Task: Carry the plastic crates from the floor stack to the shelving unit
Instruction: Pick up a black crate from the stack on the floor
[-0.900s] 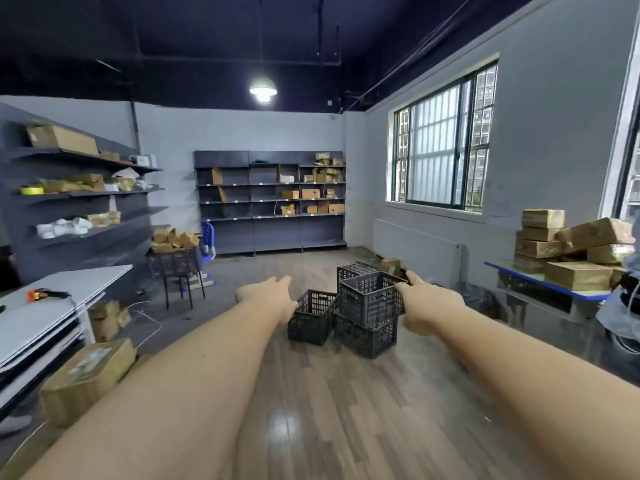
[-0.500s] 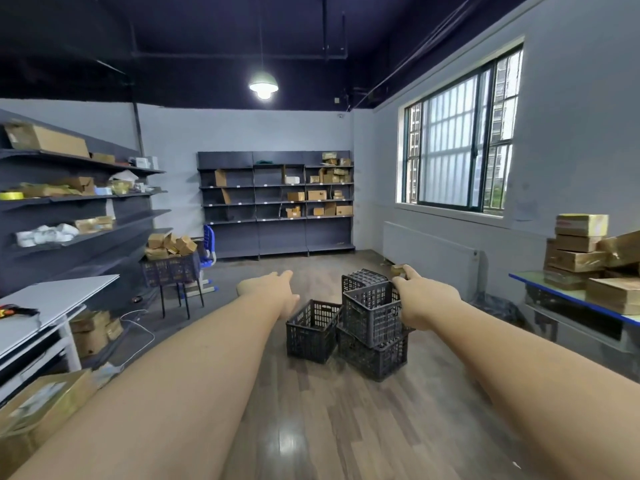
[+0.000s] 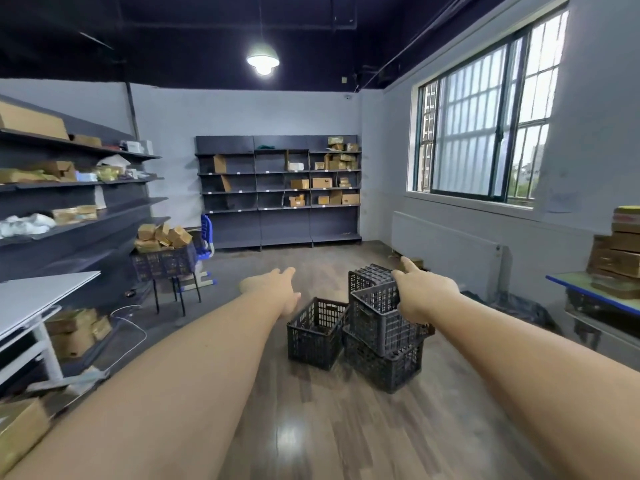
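- My left hand [image 3: 273, 289] is stretched out in front of me with the fingers loosely spread; it grips nothing and hangs in the air to the left of the crate stack [image 3: 381, 327].
- My right hand [image 3: 422, 294] is also extended, index finger pointing forward, the other fingers slack and unclenched. It overlaps the upper right of the stack in my view; I cannot tell whether it touches a crate or is merely in front of it.
- The stack stands on the wooden floor [image 3: 329, 427]: a bottom black crate [image 3: 384, 370], a tilted grey crate [image 3: 381, 320] sitting askew on top of it, and another black crate [image 3: 367, 275] behind them.
- A single open black crate [image 3: 317, 332] rests on the floor, touching the stack's left side.
- The dark shelving unit [image 3: 278, 192] stands against the far wall, well beyond the stack, with cardboard boxes on several shelves.
- A second shelving run [image 3: 79, 209] lines the wall far left of the stack.
- A white worktop [image 3: 38, 296] sits left of the stack, near me.
- A blue-edged worktop [image 3: 588, 289] with stacked cardboard boxes [image 3: 616, 254] is right of the stack.
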